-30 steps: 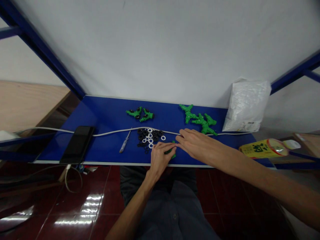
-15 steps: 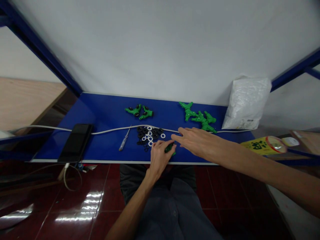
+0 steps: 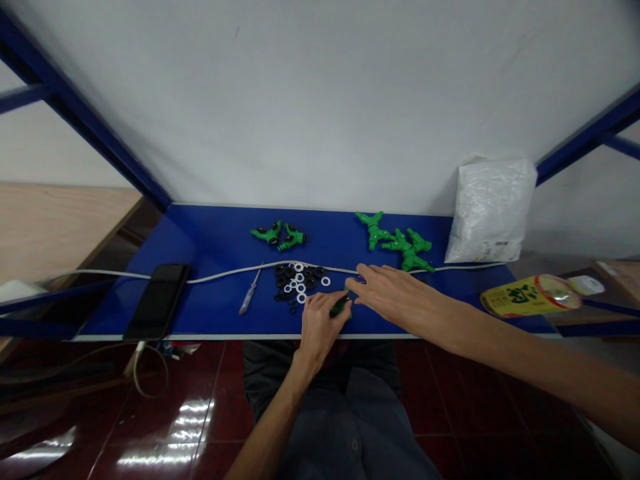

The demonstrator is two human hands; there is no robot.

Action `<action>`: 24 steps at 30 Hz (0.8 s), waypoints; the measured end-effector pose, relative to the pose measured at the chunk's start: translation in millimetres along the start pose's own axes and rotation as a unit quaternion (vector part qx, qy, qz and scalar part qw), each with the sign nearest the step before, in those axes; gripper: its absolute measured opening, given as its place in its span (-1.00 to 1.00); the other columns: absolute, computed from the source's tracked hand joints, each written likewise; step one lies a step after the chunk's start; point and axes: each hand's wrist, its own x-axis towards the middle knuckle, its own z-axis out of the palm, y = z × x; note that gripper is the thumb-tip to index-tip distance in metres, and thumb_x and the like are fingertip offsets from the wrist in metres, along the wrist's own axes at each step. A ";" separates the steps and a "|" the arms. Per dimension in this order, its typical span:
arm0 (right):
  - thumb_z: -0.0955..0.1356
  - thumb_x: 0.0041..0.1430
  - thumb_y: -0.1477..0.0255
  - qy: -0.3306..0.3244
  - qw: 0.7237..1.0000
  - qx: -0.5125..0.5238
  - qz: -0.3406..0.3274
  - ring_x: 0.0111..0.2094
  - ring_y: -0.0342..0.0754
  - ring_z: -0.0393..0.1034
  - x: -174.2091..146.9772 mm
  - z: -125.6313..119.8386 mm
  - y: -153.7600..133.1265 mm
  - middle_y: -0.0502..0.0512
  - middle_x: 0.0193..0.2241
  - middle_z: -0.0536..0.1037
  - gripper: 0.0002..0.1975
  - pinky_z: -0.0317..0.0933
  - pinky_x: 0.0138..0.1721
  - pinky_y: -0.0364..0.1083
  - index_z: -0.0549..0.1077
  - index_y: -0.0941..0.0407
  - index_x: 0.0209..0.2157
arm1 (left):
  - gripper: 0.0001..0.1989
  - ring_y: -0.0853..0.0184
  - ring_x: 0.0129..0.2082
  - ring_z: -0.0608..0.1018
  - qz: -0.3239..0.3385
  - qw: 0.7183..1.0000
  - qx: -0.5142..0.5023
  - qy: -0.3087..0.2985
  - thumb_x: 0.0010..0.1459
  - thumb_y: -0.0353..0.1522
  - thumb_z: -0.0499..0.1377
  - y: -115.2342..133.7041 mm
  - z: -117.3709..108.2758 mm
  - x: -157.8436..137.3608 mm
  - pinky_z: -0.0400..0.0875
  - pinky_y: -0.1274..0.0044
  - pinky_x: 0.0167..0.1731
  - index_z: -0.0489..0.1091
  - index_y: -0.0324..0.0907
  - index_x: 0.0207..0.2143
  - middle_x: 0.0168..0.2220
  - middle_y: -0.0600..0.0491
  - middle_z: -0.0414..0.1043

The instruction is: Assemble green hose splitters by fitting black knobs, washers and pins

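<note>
Near the front edge of the blue table, my left hand is closed around a green plastic hose splitter, pinching it between thumb and fingers. Most of the piece is hidden by that hand. My right hand reaches in from the right, its fingers bent at the splitter's upper end. A small part between those fingertips cannot be made out. Left of my hands lies a pile of black rubber rings and white washers. A clear-handled screwdriver rests further left.
Two green splitters with black fittings lie at the back. Several plain green splitters sit at the back right. A white cable crosses the table past a black phone. A white plastic package and a yellow bottle stand right.
The camera view has tilted and shifted slightly, so the table appears lower. My right fingers have come a little closer to the splitter's upper end. My left hand keeps its hold.
</note>
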 end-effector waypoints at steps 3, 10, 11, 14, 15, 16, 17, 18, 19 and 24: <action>0.21 0.30 0.67 0.014 0.998 0.065 -0.005 0.30 0.13 0.26 -14.8 15.0 6.7 0.34 0.28 0.32 -0.38 0.31 0.16 0.08 0.10 0.13 0.36 | -0.82 0.23 -0.16 0.65 -0.004 1.000 -0.016 0.007 0.20 -0.41 0.32 0.8 0.2 -0.2 0.42 0.32 -0.03 0.60 -0.06 -0.13 -0.13 0.06 0.68; 0.28 0.34 0.56 -0.008 0.994 0.089 0.061 0.00 0.13 0.53 -0.7 27.0 11.4 0.35 0.03 0.53 -0.63 0.46 -0.09 0.05 0.34 0.19 0.16 | -0.79 0.25 -0.11 0.66 -0.033 0.999 -0.029 0.003 0.25 -0.37 0.30 1.6 -0.7 0.7 0.39 0.31 0.04 0.56 -0.03 -0.06 -0.09 0.07 0.67; 0.28 0.33 0.59 -0.006 0.994 0.088 0.057 -0.01 0.14 0.54 0.4 21.7 9.6 0.35 0.02 0.53 -0.64 0.46 -0.09 0.05 0.36 0.20 0.14 | -0.80 0.26 -0.12 0.66 -0.044 0.999 -0.030 0.003 0.24 -0.36 0.30 1.6 -0.7 0.9 0.39 0.32 0.04 0.55 -0.03 -0.07 -0.10 0.08 0.67; 0.24 0.27 0.70 0.023 0.996 0.088 0.020 0.13 0.15 0.45 -3.0 3.7 3.6 0.35 0.11 0.49 -0.54 0.41 0.05 0.09 0.33 0.21 0.18 | -0.88 0.26 -0.15 0.65 -0.072 0.997 -0.031 0.007 0.22 -0.35 0.31 2.0 -0.5 1.5 0.39 0.33 0.04 0.53 -0.05 -0.17 -0.15 0.09 0.67; 0.23 0.27 0.71 0.033 0.995 0.092 0.010 0.19 0.15 0.40 -5.2 -1.2 2.0 0.34 0.15 0.47 -0.49 0.37 0.11 0.10 0.29 0.20 0.22 | -0.91 0.26 -0.16 0.65 -0.076 0.997 -0.029 0.006 0.22 -0.35 0.31 2.3 -0.6 1.7 0.38 0.33 0.04 0.53 -0.06 -0.19 -0.17 0.10 0.67; 0.22 0.27 0.71 0.040 0.994 0.100 0.004 0.23 0.14 0.35 -7.5 -5.0 0.9 0.34 0.18 0.44 -0.46 0.34 0.16 0.11 0.26 0.19 0.26 | -0.92 0.27 -0.16 0.65 -0.077 0.997 -0.027 0.003 0.23 -0.36 0.30 2.8 -0.7 2.0 0.37 0.33 0.05 0.52 -0.06 -0.20 -0.18 0.11 0.67; 0.22 0.26 0.71 0.042 0.993 0.108 0.000 0.27 0.13 0.30 -9.3 -7.6 0.1 0.33 0.21 0.42 -0.43 0.31 0.19 0.11 0.23 0.19 0.29 | -0.93 0.27 -0.17 0.64 -0.077 0.997 -0.024 -0.001 0.23 -0.36 0.29 3.4 -0.9 2.2 0.35 0.32 0.06 0.52 -0.06 -0.21 -0.18 0.11 0.67; 0.21 0.26 0.72 0.044 0.992 0.115 -0.005 0.30 0.13 0.26 -10.8 -8.9 -0.3 0.33 0.23 0.40 -0.41 0.29 0.21 0.10 0.20 0.19 0.30 | -0.93 0.27 -0.17 0.64 -0.079 0.997 -0.020 -0.003 0.24 -0.36 0.28 4.0 -1.2 2.4 0.34 0.31 0.06 0.52 -0.05 -0.20 -0.18 0.11 0.67; 0.21 0.25 0.72 0.042 0.992 0.118 -0.010 0.32 0.12 0.23 -11.7 -9.3 -0.3 0.33 0.25 0.38 -0.39 0.28 0.23 0.09 0.18 0.19 0.31 | -0.93 0.27 -0.18 0.64 -0.080 0.997 -0.017 -0.005 0.25 -0.36 0.28 4.6 -1.4 2.6 0.34 0.31 0.06 0.52 -0.05 -0.20 -0.18 0.11 0.66; 0.18 0.22 0.76 0.045 0.996 0.080 -0.013 0.28 0.13 0.28 -8.8 -5.0 0.8 0.34 0.22 0.40 -0.39 0.31 0.18 0.07 0.18 0.23 0.30 | -0.90 0.25 -0.16 0.64 -0.072 0.997 -0.010 -0.006 0.26 -0.35 0.26 6.2 -2.2 2.9 0.32 0.30 0.05 0.55 -0.01 -0.17 -0.17 0.11 0.67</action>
